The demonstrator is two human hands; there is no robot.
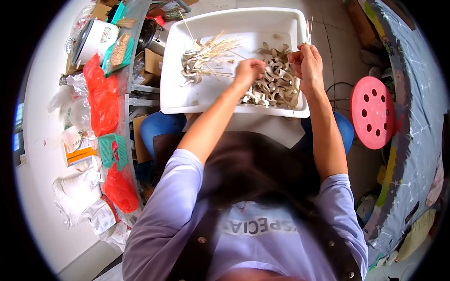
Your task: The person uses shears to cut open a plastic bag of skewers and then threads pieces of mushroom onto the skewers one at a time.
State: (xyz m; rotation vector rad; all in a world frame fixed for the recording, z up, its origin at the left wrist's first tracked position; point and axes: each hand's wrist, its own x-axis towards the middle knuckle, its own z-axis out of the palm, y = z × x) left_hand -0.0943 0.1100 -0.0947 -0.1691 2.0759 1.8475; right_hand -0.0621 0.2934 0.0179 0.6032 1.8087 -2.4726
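A white plastic tub stands in front of me. Loose pale mushroom-like pieces are heaped on its right side, and skewered pieces lie at its left, their thin sticks pointing right. Above the heap's left edge is my left hand, fingers curled and blurred; whether it holds anything is hidden. My right hand, at the tub's right rim, is closed round thin wooden sticks that point up. More sticks show below that hand, near the right wall.
At the left, a shelf holds a white cooker, red bags and a green basket. A round red stool with holes stands at the right, beside a grey-blue patterned cloth.
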